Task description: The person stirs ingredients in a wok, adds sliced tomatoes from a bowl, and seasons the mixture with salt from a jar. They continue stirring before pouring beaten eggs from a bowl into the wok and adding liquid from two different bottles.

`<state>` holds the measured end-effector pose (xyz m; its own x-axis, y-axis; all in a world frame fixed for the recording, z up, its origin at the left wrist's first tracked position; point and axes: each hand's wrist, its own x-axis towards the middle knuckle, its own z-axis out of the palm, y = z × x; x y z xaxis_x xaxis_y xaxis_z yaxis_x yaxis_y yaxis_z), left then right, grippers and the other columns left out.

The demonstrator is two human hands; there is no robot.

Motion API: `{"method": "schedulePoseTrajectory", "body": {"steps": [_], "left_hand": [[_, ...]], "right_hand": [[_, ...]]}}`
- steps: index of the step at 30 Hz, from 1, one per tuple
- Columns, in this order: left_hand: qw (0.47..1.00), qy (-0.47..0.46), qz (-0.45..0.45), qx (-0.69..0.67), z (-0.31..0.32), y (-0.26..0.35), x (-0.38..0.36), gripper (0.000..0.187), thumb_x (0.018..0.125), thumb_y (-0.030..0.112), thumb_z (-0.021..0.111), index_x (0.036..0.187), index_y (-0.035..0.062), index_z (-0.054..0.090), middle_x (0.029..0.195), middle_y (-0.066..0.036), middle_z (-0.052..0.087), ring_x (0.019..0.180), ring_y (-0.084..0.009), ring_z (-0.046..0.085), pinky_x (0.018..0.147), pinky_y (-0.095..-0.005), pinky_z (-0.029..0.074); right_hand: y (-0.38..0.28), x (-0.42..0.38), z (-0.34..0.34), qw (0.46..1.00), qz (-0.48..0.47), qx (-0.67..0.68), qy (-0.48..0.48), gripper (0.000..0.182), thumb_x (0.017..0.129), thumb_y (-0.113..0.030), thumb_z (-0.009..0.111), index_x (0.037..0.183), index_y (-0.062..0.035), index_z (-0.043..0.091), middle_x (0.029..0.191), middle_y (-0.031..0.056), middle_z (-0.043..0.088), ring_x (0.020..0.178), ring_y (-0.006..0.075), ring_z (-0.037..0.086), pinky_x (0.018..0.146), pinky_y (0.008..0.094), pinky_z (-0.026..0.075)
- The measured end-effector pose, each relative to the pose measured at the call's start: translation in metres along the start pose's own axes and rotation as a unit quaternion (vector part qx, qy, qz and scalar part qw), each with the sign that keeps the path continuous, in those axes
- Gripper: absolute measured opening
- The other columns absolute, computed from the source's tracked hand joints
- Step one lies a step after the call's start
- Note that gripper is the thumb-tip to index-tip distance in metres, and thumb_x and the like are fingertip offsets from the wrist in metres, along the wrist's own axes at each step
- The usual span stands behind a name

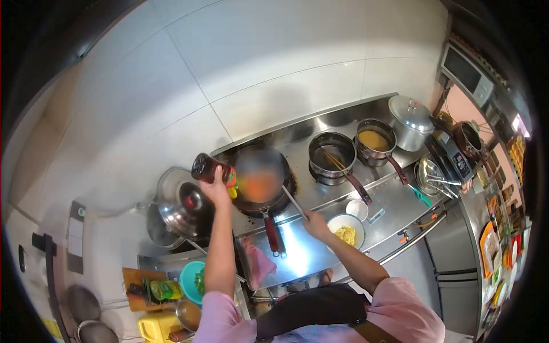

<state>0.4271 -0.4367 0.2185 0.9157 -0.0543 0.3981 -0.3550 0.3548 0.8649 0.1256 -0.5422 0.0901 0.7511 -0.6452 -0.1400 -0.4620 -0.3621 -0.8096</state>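
My left hand (216, 187) is wrapped round a dark sauce bottle (203, 167) with a red and green label. The bottle is tilted, with its yellow end toward the wok (247, 207). Orange-red food or sauce (259, 187) lies in the wok, blurred by steam. My right hand (315, 224) is closed on the metal handle of a cooking utensil (294, 200), whose far end reaches into the wok and cannot be made out. The wok's red-brown handle (271, 231) points toward me, touched by neither hand.
Right of the wok stand a dark pot (346, 153) with chopsticks, a saucepan (374, 139) of brownish liquid and a lidded pot (410, 117). A bowl of yellow food (346, 233) sits near my right forearm. At left are a large metal lid (174, 200) and a teal bowl (191, 280).
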Motion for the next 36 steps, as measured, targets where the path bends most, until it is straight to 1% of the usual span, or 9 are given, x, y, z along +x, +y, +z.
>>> {"method": "schedulePoseTrajectory", "body": {"steps": [6, 19, 22, 25, 27, 28, 31, 32, 36], "left_hand": [[0.999, -0.02, 0.024, -0.003, 0.05, 0.01, 0.034, 0.03, 0.084, 0.007, 0.077, 0.109, 0.002, 0.061, 0.104, -0.007, 0.067, 0.088, -0.0159, 0.064, 0.081, -0.0308, 0.054], [0.988, 0.049, -0.005, -0.148, 0.007, 0.011, 0.027, 0.032, 0.088, 0.009, 0.073, 0.115, 0.0031, 0.057, 0.11, -0.005, 0.063, 0.096, -0.0163, 0.062, 0.086, -0.034, 0.052], [0.965, 0.1, -0.077, -0.23, -0.028, 0.031, 0.018, 0.036, 0.088, 0.014, 0.074, 0.119, 0.0051, 0.056, 0.111, -0.005, 0.063, 0.098, -0.0195, 0.062, 0.087, -0.0381, 0.054], [0.93, 0.112, -0.165, -0.308, -0.085, 0.037, -0.002, 0.035, 0.094, 0.024, 0.067, 0.122, 0.0073, 0.056, 0.113, -0.006, 0.065, 0.104, -0.0203, 0.063, 0.094, -0.0415, 0.052], [0.919, 0.087, -0.17, -0.344, -0.114, 0.057, -0.03, 0.035, 0.097, 0.029, 0.063, 0.123, 0.0077, 0.057, 0.115, -0.005, 0.065, 0.105, -0.0194, 0.063, 0.096, -0.0417, 0.05], [0.925, 0.094, -0.166, -0.328, -0.124, 0.073, -0.048, 0.035, 0.097, 0.031, 0.063, 0.123, 0.0082, 0.057, 0.114, -0.004, 0.066, 0.105, -0.0186, 0.063, 0.097, -0.0412, 0.049], [0.956, 0.133, -0.1, -0.242, -0.171, 0.1, -0.094, 0.028, 0.095, 0.019, 0.066, 0.12, 0.0081, 0.058, 0.111, -0.004, 0.066, 0.101, -0.0183, 0.063, 0.093, -0.0362, 0.051], [0.975, 0.134, -0.064, -0.162, -0.192, 0.112, -0.107, 0.029, 0.092, 0.014, 0.068, 0.119, 0.0071, 0.058, 0.111, -0.004, 0.066, 0.101, -0.0177, 0.063, 0.092, -0.0347, 0.051], [0.965, 0.227, -0.004, 0.131, -0.289, 0.181, -0.147, 0.044, 0.08, 0.01, 0.081, 0.117, 0.0039, 0.058, 0.108, -0.007, 0.066, 0.096, -0.0149, 0.062, 0.087, -0.0308, 0.05]], "right_hand": [[-0.005, 0.003, -0.02, 0.999, -0.018, 0.019, 0.024, 0.035, 0.083, -0.013, 0.057, 0.116, -0.0023, 0.06, 0.098, 0.0317, 0.065, 0.095, 0.0486, 0.062, 0.087, 0.0526, 0.05], [-0.012, 0.023, 0.001, 0.991, 0.02, -0.129, -0.029, 0.042, 0.081, -0.008, 0.056, 0.122, -0.0009, 0.06, 0.107, 0.0286, 0.065, 0.1, 0.0447, 0.063, 0.089, 0.0479, 0.051], [-0.02, 0.02, 0.015, 0.958, -0.132, -0.238, 0.091, 0.038, 0.091, -0.019, 0.056, 0.124, 0.0002, 0.059, 0.113, 0.0239, 0.066, 0.102, 0.0399, 0.064, 0.087, 0.0447, 0.053], [-0.076, 0.014, 0.026, 0.979, -0.054, 0.154, -0.123, 0.049, 0.1, -0.038, 0.052, 0.126, 0.0023, 0.057, 0.117, 0.0186, 0.066, 0.104, 0.0332, 0.064, 0.087, 0.0419, 0.053], [-0.122, 0.002, 0.051, 0.781, 0.156, 0.532, -0.288, 0.063, 0.099, -0.057, 0.044, 0.125, -0.0006, 0.056, 0.111, 0.0155, 0.067, 0.089, 0.0272, 0.068, 0.084, 0.0378, 0.053], [-0.145, -0.003, 0.065, 0.724, 0.183, 0.586, -0.315, 0.067, 0.099, -0.061, 0.039, 0.124, -0.0014, 0.057, 0.109, 0.0117, 0.068, 0.092, 0.0217, 0.067, 0.081, 0.033, 0.054], [-0.192, -0.019, 0.099, 0.775, 0.155, 0.563, -0.24, 0.066, 0.101, -0.06, 0.035, 0.12, -0.0021, 0.06, 0.111, 0.0113, 0.067, 0.095, 0.0198, 0.066, 0.084, 0.0321, 0.053], [-0.187, -0.019, 0.109, 0.816, 0.015, 0.466, -0.341, 0.062, 0.104, -0.054, 0.032, 0.126, -0.0018, 0.058, 0.122, 0.0126, 0.065, 0.11, 0.021, 0.061, 0.095, 0.0353, 0.049], [-0.203, -0.069, 0.095, 0.807, -0.19, 0.231, -0.509, 0.048, 0.105, -0.036, 0.043, 0.131, 0.0003, 0.06, 0.133, 0.0116, 0.06, 0.128, 0.0227, 0.051, 0.111, 0.0363, 0.034]]}}
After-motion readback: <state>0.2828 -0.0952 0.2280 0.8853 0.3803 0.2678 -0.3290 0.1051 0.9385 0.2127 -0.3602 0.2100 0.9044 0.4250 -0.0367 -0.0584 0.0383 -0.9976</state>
